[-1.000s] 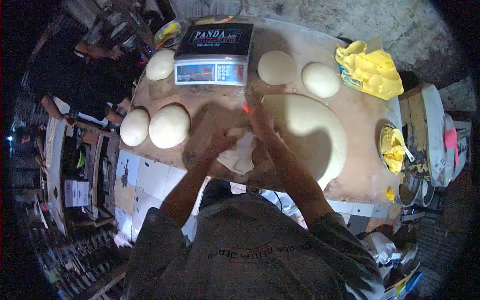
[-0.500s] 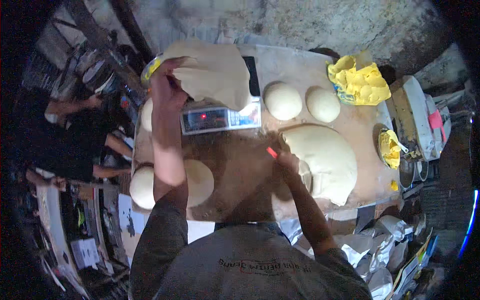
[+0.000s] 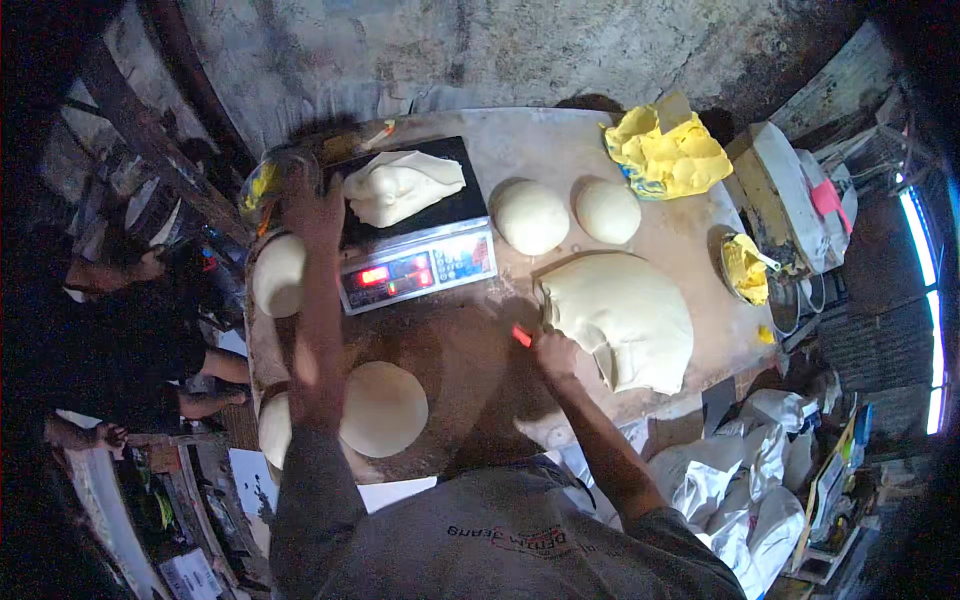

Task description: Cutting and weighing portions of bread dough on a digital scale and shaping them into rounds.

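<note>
A lump of pale dough (image 3: 405, 188) lies folded on the black plate of a digital scale (image 3: 468, 254), whose red display is lit. My left hand (image 3: 315, 200) is beside the plate's left edge, off the dough, with its fingers apart in dim light. My right hand (image 3: 553, 352) is closed around a red-handled tool (image 3: 522, 336); its working end is too blurred to name. That hand borders the left edge of a large dough mass (image 3: 630, 310), which has a cut, uneven near side.
Round dough balls (image 3: 530, 217) sit right of the scale, with others (image 3: 385, 410) near the front left. A block of yellow fat (image 3: 668, 155) and a bowl of it (image 3: 745, 270) occupy the right side. White sacks (image 3: 745, 490) lie below; another person (image 3: 120, 320) stands at left.
The dough lump that was spread out under my left hand above the scale now rests on the plate. My left hand has let go and shifted left. The display is brighter.
</note>
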`<state>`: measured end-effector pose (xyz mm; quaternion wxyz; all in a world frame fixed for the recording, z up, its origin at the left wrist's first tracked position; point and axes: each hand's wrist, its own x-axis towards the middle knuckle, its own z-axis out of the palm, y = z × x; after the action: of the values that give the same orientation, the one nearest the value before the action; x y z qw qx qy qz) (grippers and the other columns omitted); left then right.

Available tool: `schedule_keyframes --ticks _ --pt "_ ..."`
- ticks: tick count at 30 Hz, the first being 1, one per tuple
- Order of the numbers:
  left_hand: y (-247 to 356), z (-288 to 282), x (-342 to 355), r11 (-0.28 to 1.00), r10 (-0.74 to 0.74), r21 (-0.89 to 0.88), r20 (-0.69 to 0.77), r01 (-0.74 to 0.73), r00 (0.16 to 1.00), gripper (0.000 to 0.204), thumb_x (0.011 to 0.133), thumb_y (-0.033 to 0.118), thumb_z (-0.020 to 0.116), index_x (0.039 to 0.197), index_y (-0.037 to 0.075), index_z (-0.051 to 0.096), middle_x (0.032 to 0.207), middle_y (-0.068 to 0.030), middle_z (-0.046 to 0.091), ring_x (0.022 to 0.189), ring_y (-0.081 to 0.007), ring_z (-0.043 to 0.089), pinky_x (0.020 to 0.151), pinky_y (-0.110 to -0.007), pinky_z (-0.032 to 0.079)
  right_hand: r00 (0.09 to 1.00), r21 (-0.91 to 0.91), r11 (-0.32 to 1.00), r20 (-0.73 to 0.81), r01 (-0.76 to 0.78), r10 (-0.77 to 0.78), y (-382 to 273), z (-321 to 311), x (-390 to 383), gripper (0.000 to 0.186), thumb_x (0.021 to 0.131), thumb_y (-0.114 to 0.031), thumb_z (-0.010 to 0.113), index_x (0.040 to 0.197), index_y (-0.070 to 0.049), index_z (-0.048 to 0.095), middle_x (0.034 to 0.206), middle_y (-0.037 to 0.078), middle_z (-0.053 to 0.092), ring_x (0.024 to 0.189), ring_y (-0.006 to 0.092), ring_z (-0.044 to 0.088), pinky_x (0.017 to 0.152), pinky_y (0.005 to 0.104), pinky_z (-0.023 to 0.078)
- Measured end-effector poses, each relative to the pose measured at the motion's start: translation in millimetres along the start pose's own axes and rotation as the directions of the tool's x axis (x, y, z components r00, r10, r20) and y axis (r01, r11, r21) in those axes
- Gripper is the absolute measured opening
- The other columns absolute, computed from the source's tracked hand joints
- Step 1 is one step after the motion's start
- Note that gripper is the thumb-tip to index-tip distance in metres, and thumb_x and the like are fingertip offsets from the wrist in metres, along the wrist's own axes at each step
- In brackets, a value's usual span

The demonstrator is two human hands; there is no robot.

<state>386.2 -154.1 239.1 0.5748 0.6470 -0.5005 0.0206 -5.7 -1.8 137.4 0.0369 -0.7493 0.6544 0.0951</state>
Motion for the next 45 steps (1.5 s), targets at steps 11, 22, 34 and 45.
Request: schedule_keyframes --ticks 11,22,34,45 --pt "28.0 187.9 -368.4 0.788 -0.143 -0.445 0.54 0.426 0.829 0.036 0.083 0.024 0.053 0.115 0.007 0.049 0.113 -0.0112 0.049 0.103 -0.0239 0.047 0.086 -0.037 0.038 0.952 0.681 0.695 -0.305 0.229 -0.016 101.1 -84.6 -86.4 0.038 0.064 -0.005 0.061 0.101 -0.004 0.053 0.093 0.015 0.057 0.086 0.0305 0.057 0.072 0.0361 0.047" --pt "206.7 172.5 -282.0 0.834 -0.407 0.147 0.815 0.532 0.413 0.067 0.081 0.054 0.043 0.13 0.009 0.035 0.135 -0.0163 0.028 0.122 -0.0293 0.03 0.1 -0.04 0.024 0.751 0.907 0.412 -0.207 -0.093 0.627 412.7 0.4 -326.7 0.037 0.067 -0.003 0.066 0.101 0.004 0.053 0.09 0.01 0.059 0.079 0.0171 0.054 0.074 0.031 0.044" --pt "235.5 30.7 -398.9 0.862 0.286 -0.496 0.653 0.109 0.702 0.05 0.083 0.032 0.054 0.125 0.008 0.042 0.119 -0.0174 0.049 0.106 -0.0283 0.049 0.09 -0.037 0.039 0.968 0.75 0.651 -0.231 0.116 0.095 305.2 -61.7 -127.2 0.026 0.071 -0.001 0.05 0.097 0.0 0.053 0.085 0.01 0.058 0.08 0.02 0.055 0.073 0.0309 0.044" --pt "119.9 6.7 -396.0 0.26 -0.491 -0.078 0.848 0.962 0.201 0.041 0.083 0.03 0.054 0.117 0.007 0.049 0.1 -0.0142 0.056 0.085 -0.0239 0.055 0.076 -0.034 0.045 0.978 0.465 0.866 -0.174 0.183 -0.113 44.9 -41.4 -54.8 0.022 0.075 -0.021 0.053 0.094 -0.014 0.06 0.074 0.016 0.06 0.071 0.0299 0.06 0.062 0.0403 0.047"
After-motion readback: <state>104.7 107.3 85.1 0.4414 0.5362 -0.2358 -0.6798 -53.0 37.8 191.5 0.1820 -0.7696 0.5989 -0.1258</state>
